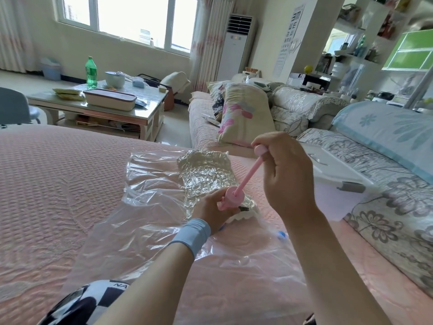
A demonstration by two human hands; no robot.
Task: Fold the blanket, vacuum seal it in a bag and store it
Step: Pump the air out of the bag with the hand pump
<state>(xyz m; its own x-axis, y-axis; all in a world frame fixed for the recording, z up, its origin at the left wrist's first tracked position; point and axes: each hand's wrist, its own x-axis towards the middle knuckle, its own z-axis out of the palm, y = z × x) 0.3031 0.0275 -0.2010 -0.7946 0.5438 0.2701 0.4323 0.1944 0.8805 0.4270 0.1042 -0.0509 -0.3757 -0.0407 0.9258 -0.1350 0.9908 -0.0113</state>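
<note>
Blanket (203, 174) lies crinkled in the vacuum bag (150, 177); my left hand (210, 208) grips the pump barrel (230, 198), my right hand (287, 177) grips the plunger (251, 168). I'd best press the barrel down squarely and stroke fully.

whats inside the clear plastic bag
A folded blanket, shrink-wrapped tight by the vacuum bag. Its near end is hidden under the left hand and pink pump.

We see only the cap of the pink pump (230, 198) — its barrel is buried in the left hand (210, 209), and the spot where it meets the bag (150, 184) is hidden. A small blue object (281, 235) under the plastic stays unidentifiable — shelf items (365, 43) at far right blur together.
</note>
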